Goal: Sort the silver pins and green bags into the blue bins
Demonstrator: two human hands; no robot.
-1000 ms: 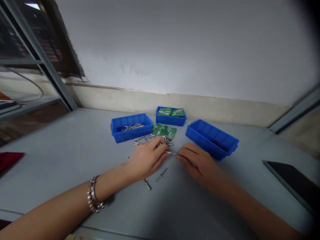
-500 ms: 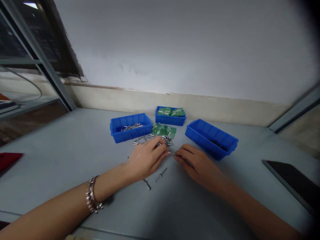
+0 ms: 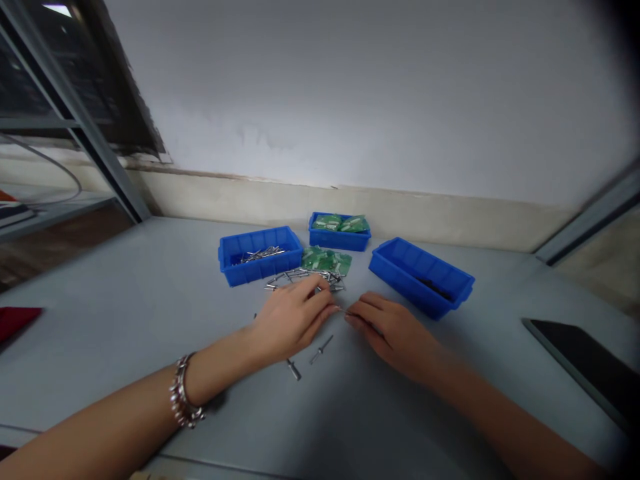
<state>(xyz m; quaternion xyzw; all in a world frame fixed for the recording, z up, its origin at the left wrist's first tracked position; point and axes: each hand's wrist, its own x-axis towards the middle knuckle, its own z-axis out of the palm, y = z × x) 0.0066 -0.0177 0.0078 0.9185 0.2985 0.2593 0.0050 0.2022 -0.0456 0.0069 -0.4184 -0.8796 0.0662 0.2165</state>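
A thin metal pin (image 3: 342, 310) lies between the two hands, low over the grey table (image 3: 125, 300) and just in front of the loose pile of rivets (image 3: 305, 278). Its left end is pinched in the fingertips of the left hand (image 3: 293, 319), whose fingers are curled together and closed on it, palm down. Its right end meets the fingertips of the right hand (image 3: 395, 330), which is also curled with thumb and forefinger drawn together at the pin; the fingertips hide just what they pinch there. Only a short stretch of the pin shows in the gap between the two sets of fingertips, and it runs roughly level from left to right.

Two single rivets lie on the table under the left hand: one rivet (image 3: 321, 349) just below the fingers and another rivet (image 3: 295, 369) nearer the wrist. The left wrist wears a beaded bracelet (image 3: 183, 401).

Behind the hands stand three blue bins. The left bin (image 3: 260, 254) holds metal rivets, the far bin (image 3: 339, 232) holds green packets, and the right bin (image 3: 421, 276), set at an angle just beyond the right hand, has small dark parts in its bottom that are too small to make out. A flat bunch of green packets (image 3: 327, 261) lies on the table between the left bin and the far bin, touching the pile. A dark flat slab (image 3: 585, 367) rests at the right edge of the table, well apart from the hands.
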